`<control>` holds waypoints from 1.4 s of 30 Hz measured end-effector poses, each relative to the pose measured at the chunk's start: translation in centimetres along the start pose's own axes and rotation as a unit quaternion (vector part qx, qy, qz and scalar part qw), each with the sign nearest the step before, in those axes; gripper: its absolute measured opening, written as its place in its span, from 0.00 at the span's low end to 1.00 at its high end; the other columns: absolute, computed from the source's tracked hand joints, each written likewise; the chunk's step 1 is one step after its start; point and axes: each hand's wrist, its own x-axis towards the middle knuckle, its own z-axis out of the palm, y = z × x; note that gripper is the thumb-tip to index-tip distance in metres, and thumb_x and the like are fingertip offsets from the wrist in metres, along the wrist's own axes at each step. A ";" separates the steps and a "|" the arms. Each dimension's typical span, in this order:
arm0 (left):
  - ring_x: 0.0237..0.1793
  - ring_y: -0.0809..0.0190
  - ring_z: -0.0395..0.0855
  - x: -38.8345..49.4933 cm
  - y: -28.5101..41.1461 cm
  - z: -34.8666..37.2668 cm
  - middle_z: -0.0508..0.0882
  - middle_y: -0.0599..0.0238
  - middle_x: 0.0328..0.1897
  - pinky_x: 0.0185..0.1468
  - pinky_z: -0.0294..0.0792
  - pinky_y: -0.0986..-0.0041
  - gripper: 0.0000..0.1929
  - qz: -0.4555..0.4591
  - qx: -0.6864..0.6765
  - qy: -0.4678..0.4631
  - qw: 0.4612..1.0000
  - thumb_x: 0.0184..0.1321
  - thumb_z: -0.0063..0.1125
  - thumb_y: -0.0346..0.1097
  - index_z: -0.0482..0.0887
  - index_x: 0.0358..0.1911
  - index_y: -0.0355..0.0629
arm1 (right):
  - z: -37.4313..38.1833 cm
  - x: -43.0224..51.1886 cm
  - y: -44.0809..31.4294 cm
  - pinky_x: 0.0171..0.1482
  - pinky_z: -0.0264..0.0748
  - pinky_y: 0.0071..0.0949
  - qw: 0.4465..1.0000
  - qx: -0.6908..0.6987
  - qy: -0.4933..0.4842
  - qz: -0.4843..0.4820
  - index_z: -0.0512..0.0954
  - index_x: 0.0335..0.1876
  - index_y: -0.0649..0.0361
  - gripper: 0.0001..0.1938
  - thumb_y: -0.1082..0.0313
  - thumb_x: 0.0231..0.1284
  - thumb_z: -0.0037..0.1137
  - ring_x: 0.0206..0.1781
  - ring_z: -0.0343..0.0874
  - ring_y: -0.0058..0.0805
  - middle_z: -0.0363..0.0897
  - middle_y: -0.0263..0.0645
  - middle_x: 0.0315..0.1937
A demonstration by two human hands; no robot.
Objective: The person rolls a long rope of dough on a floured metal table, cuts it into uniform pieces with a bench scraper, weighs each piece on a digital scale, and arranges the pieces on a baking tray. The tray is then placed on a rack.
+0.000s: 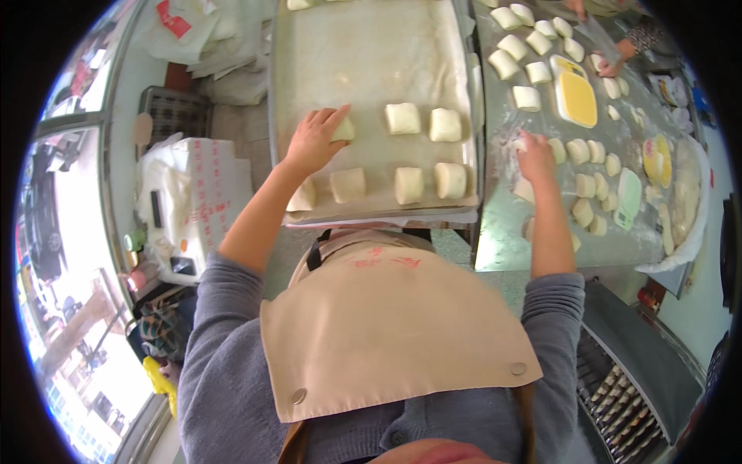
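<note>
In the head view, my left hand (316, 138) curls over a white dough piece (344, 131) on a cloth-lined tray (365, 64). Its thumb and fingers lie around the dough, hiding the left part. Two more pieces, including a plump dough roll (402, 119), sit to its right, and a row with a cut dough piece (409, 185) lies along the near edge. Over the metal worktable (510, 255) at right, my right hand (537, 158) grips a small dough piece (520, 145), largely covered by the fingers. Another dough piece (524, 189) lies just below that hand.
A yellow-topped scale (577, 98) and a green scale (628, 197) stand among several dough pieces. Another person's hand (615, 62) holds a flat scraper (600, 37) at the worktable's far side. A cloth-edged container (698, 214) holds dough at right. White boxes (200, 197) stand at left.
</note>
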 end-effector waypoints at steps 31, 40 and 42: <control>0.72 0.45 0.69 6.6 10.1 -1.7 0.73 0.53 0.74 0.75 0.62 0.53 0.37 0.061 0.030 0.005 0.998 0.59 0.72 0.47 0.72 0.73 0.48 | 3.7 -19.7 7.5 0.67 0.70 0.48 0.918 0.241 0.174 0.264 0.72 0.68 0.66 0.36 0.49 0.59 0.70 0.68 0.73 0.54 0.74 0.58 0.65; 0.71 0.47 0.72 13.9 33.5 16.8 0.74 0.54 0.73 0.73 0.65 0.56 0.29 0.408 -0.069 -0.117 0.903 0.63 0.66 0.47 0.77 0.68 0.53 | 5.0 -21.3 0.9 0.67 0.67 0.52 0.950 0.252 0.146 0.109 0.71 0.70 0.60 0.33 0.64 0.57 0.67 0.64 0.71 0.56 0.73 0.56 0.63; 0.70 0.47 0.73 14.6 33.5 19.6 0.75 0.54 0.71 0.72 0.66 0.56 0.27 0.427 -0.019 -0.130 0.895 0.62 0.66 0.45 0.79 0.66 0.53 | 4.3 -21.0 1.7 0.66 0.69 0.49 0.944 0.250 0.162 0.145 0.72 0.69 0.62 0.33 0.63 0.57 0.68 0.63 0.71 0.57 0.72 0.56 0.63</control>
